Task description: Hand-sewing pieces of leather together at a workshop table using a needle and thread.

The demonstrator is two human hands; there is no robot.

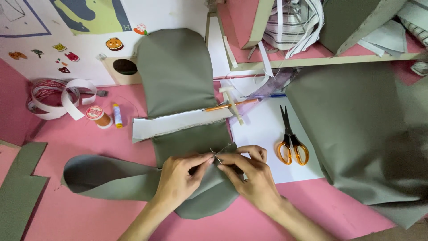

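Olive-grey fabric piece (pixel 178 76), matte, long w/ rounded ends.

Small colourful stickers (pixel 67 57) are dotting the white board at upper left; a round red-and-white label (pixel 94 112) is topping the orange thread spool (pixel 100 117) below.

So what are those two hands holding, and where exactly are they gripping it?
Both hands, left and right, pinch the edge of the olive-green fabric piece between their fingertips. A thin needle-like sliver shows between them; which hand holds it cannot be told.
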